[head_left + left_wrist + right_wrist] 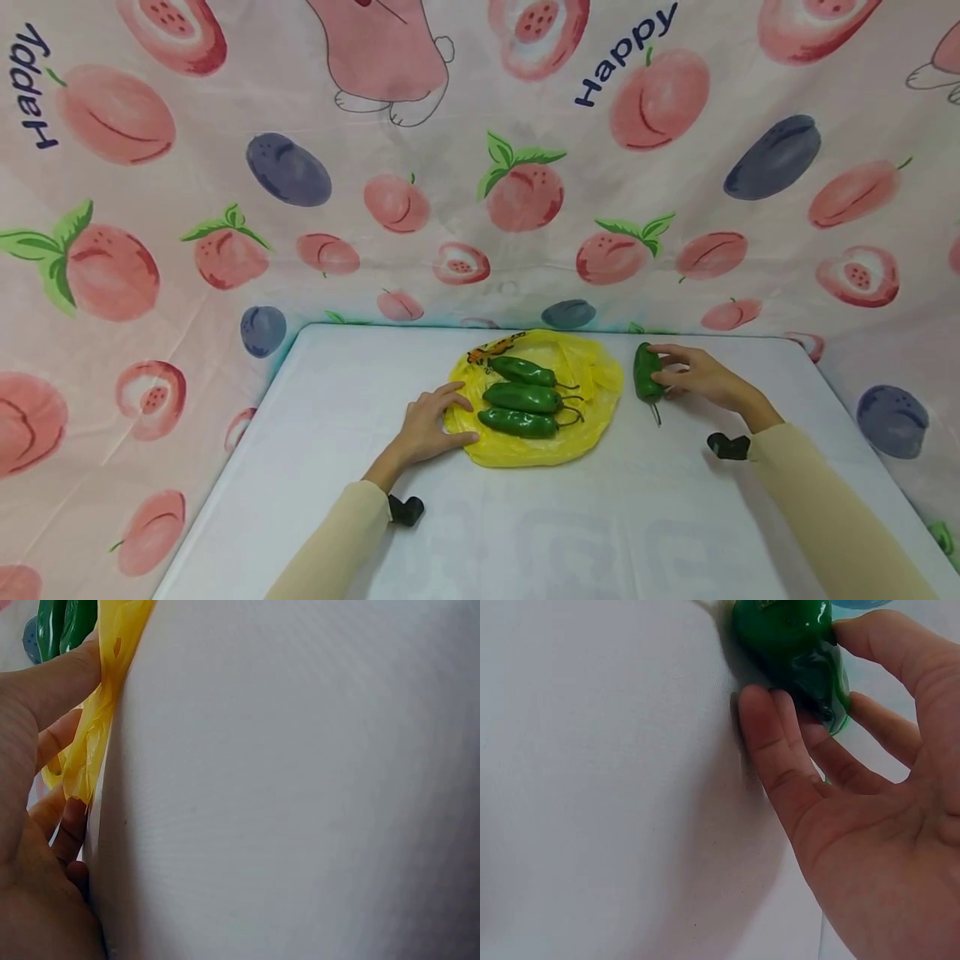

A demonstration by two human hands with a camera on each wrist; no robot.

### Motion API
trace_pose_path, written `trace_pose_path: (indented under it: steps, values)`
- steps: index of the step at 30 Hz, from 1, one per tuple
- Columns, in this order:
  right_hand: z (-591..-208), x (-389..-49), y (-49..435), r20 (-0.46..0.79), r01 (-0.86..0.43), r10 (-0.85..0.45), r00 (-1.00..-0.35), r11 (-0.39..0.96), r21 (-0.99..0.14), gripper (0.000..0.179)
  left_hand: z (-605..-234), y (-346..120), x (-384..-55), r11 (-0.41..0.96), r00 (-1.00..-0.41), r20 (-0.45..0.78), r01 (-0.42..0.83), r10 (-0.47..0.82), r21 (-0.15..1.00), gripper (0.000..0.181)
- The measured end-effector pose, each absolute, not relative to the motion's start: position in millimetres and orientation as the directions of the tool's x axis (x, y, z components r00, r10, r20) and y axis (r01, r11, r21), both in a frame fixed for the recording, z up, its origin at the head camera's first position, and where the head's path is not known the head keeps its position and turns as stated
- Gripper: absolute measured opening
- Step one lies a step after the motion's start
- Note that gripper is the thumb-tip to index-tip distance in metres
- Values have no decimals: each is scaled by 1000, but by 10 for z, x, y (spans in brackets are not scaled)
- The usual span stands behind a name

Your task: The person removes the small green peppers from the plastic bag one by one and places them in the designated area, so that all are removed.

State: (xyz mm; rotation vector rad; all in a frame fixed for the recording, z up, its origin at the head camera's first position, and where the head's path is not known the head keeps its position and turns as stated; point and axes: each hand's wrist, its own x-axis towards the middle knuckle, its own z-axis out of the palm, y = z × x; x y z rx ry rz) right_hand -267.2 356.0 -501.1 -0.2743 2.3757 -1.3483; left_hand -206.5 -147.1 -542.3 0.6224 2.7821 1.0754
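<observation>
Three green chili peppers (521,397) lie side by side on a crumpled yellow plastic bag (600,367), stems to the right. My left hand (427,429) rests at the bag's left edge, with thumb and fingers spread apart and touching the plastic (112,675). To the right of the bag, another green chili pepper (645,373) lies on the table with its stem toward me. My right hand (701,379) holds this pepper from its right side between thumb and fingers; its glossy green body (787,637) shows at the top of the right wrist view.
A white cloth covers the table (555,533). Behind it and along both sides hangs a pink fruit-print curtain (450,150). Dark wrist mounts (406,510) sit at the sleeve cuffs. Orange and black print marks the bag's upper left.
</observation>
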Motion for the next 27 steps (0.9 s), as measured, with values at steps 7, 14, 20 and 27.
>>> trace_pose_path:
  steps: [7, 14, 20, 27]
  values:
    - [-4993, -2745, 3575, -232, 5, -366, -901, 527, -850, 68, -5427, -1475, -2061, 660, -913, 67, 340, 402, 670, 39]
    - [-4959, -2784, 3592, -245, 4, -371, -896, 544, -839, 70, -5422, -1459, -2067, 666, -913, 49, 332, 406, 668, 38]
    - [-4911, -2760, 3561, -245, -20, -374, -895, 580, -814, 75, -5432, -1463, -2060, 665, -915, 51, 329, 401, 670, 38]
    - [-4763, -2721, 3485, -276, -71, -369, -888, 702, -709, 79, -5405, -1474, -2037, 666, -919, 40, 313, 391, 677, 38]
